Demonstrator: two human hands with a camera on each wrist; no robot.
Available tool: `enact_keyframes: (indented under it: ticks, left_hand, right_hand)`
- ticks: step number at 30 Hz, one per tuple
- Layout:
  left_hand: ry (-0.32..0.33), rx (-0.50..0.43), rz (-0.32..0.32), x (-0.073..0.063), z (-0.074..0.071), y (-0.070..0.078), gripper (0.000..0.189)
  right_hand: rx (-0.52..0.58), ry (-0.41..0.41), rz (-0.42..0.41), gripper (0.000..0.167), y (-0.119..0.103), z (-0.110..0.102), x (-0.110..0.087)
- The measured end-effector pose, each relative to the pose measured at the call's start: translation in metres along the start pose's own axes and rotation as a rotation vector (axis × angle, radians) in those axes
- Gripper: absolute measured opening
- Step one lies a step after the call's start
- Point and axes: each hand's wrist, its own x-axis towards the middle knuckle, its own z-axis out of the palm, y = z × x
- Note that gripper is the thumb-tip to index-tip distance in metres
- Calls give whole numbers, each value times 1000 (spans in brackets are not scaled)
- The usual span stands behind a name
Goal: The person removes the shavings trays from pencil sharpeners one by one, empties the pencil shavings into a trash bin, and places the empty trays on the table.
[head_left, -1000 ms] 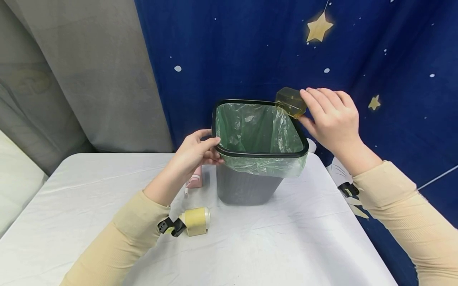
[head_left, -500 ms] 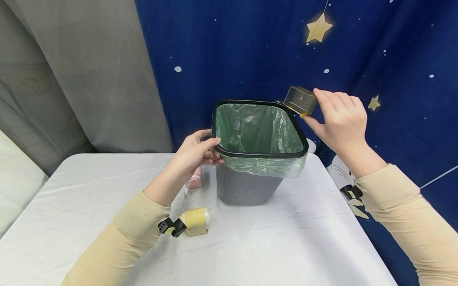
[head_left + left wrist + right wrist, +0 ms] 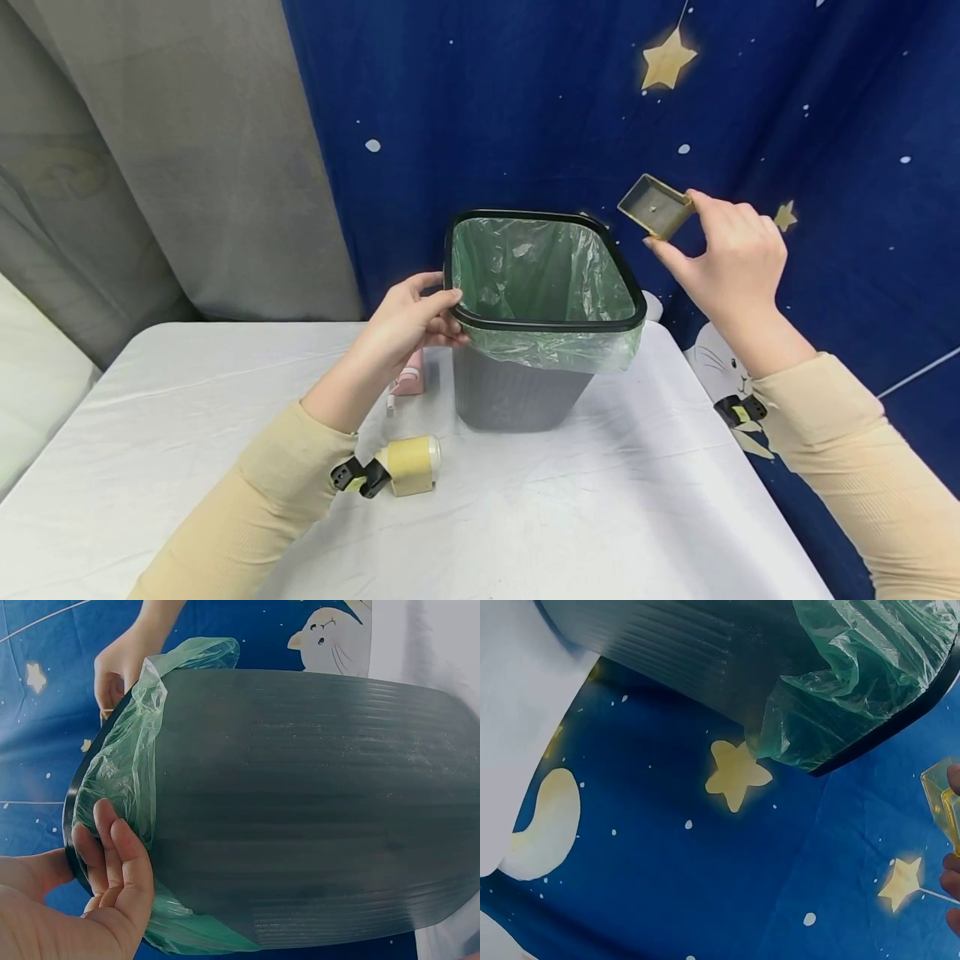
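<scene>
A grey trash bin (image 3: 517, 392) with a black rim stands towards the back of the table. Its green translucent liner (image 3: 555, 348) folds out over the top edge. My left hand (image 3: 401, 323) grips the bin's left rim, thumb on top and fingers beneath, as the left wrist view also shows. To the right of the bin and above it, my right hand (image 3: 738, 254) pinches a small see-through amber plastic box (image 3: 654, 207) between thumb and fingers. The box is tilted, its hollow side facing the head camera. In the right wrist view that box (image 3: 941, 799) is partly cut off.
A white cloth covers the table (image 3: 562, 517). On it, beside my left wrist, lies a yellow-and-white cylindrical thing (image 3: 412, 465). A pink object (image 3: 410, 377) sits left of the bin, partly hidden by my hand. Behind hangs a blue starry curtain (image 3: 487, 108).
My right hand has moved right, away from the bin's back right corner, turning the amber box so its hollow side shows. The left hand and bin have stayed put.
</scene>
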Motion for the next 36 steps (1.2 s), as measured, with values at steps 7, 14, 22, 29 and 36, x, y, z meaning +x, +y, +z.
enact_keyframes:
  ticks: [7, 14, 22, 29, 36]
  left_hand:
    - [5, 3, -2, 0, 0, 0, 52]
    - [0, -1, -2, 0, 0, -1, 52]
    - [0, -4, 0, 0, 0, -1, 53]
    - [0, -13, 0, 1, 0, 0, 53]
    - [4, -17, -3, 0, 0, 0, 54]
  right_hand:
    - [39, 18, 119, 59, 7, 4, -8]
    - [41, -47, 220, 58, 12, 2, -18]
    - [58, -90, 314, 57, 20, 5, -31]
    - [78, -138, 426, 58, 25, 6, -42]
    - [79, -165, 515, 60, 31, 8, -54]
